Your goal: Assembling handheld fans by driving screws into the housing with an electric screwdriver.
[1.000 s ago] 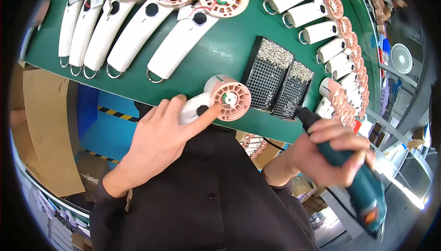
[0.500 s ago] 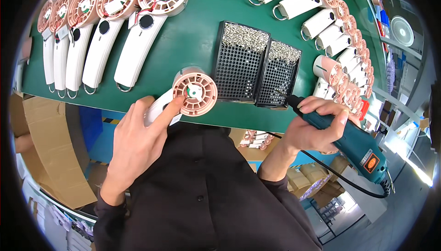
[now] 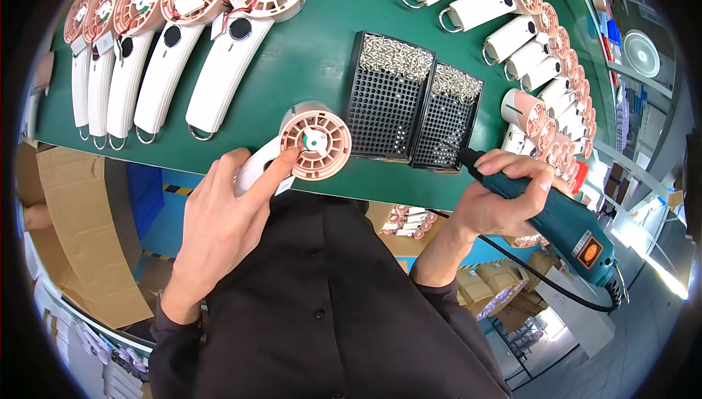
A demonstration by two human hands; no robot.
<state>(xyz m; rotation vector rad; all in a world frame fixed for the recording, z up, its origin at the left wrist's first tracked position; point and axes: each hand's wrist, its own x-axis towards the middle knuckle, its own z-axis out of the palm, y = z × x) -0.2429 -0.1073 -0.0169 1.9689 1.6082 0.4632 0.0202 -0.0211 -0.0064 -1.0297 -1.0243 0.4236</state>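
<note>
My left hand [image 3: 227, 216] is closed round the white handle of a handheld fan [image 3: 316, 145] at the table's near edge. The fan's pink slotted round housing faces up, with a white centre and a bit of green showing. My index finger lies against the housing's rim. My right hand [image 3: 504, 198] grips a teal electric screwdriver [image 3: 574, 227], its black nose pointing left at the near corner of the smaller screw tray [image 3: 446, 118]. Whether the bit touches a screw is too small to tell. Beside it stands a larger black perforated screw tray [image 3: 385, 99].
A row of white-and-pink fans [image 3: 227, 77] lies at the left on the green table [image 3: 307, 63]. More fans [image 3: 479, 8] curve along the right side. A black cord hangs from the screwdriver. Cardboard boxes [image 3: 84, 231] stand below the table at left.
The view has shifted slightly, so the table's things sit a little further right. Both hands keep their holds. The screwdriver's nose stays by the smaller tray's near corner.
</note>
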